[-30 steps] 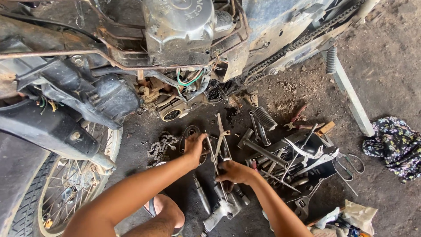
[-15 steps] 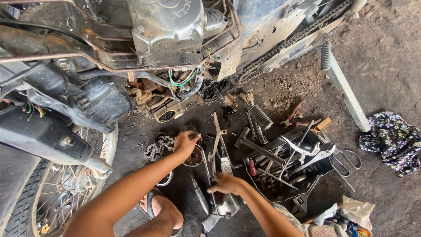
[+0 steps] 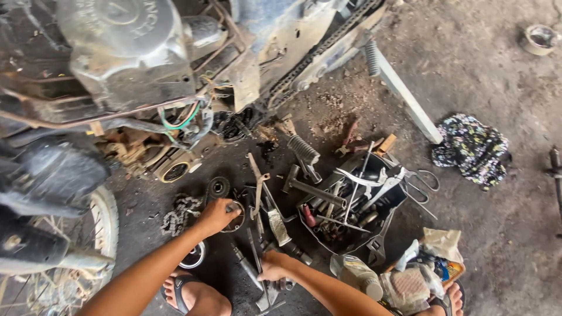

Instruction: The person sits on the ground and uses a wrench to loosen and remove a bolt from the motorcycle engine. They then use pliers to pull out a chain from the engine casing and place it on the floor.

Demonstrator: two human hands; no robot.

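Repair workshop: stripped motorcycle (image 3: 134, 76), tool tray (image 3: 351, 205), oily dirt floor (image 3: 480, 76).

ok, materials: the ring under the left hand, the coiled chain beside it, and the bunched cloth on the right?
Ring under the left hand: looks like dull grey metal, a thin dark band; partly hidden by the fingers. Chain: metal links, greasy and dark with dirt. Cloth: soft woven fabric, dark with a light flowered print, crumpled in folds on the dirt floor.

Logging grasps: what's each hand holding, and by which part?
Left hand grips a round metal ring part at its rim. Right hand rests on long metal tools on the ground; a closed grip cannot be told.
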